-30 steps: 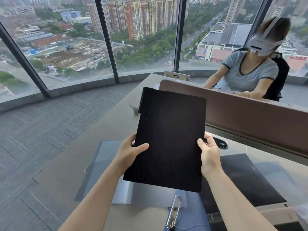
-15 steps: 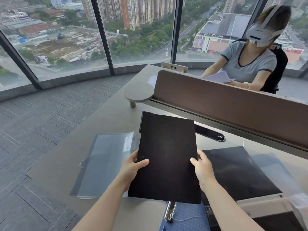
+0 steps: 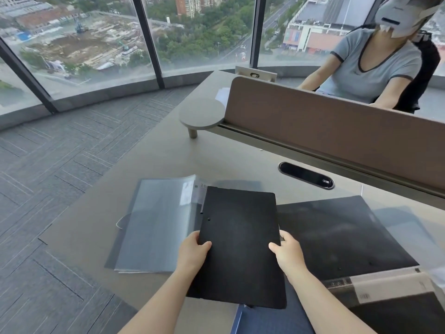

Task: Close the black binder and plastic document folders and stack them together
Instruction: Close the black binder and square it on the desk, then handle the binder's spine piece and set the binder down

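I hold a closed black binder (image 3: 238, 235) low over the desk, its cover facing up. My left hand (image 3: 193, 249) grips its left edge and my right hand (image 3: 287, 251) grips its right edge, thumbs on top. A grey translucent plastic folder (image 3: 156, 225) lies on the desk to the left, partly under the binder. To the right lies a dark folder (image 3: 337, 230) with a clear plastic cover. A blue folder (image 3: 265, 319) shows under the binder at the desk's near edge.
The grey desk (image 3: 216, 162) ends at a brown divider panel (image 3: 337, 126), with a black cable slot (image 3: 305, 175) in front of it. A round grey shelf (image 3: 202, 114) sticks out at the divider's left end. A person in a grey shirt (image 3: 366, 66) sits opposite. Carpet lies to the left.
The binder has come down from upright in front of me to low and nearly flat over the folders. Both hands kept their grip on its edges.
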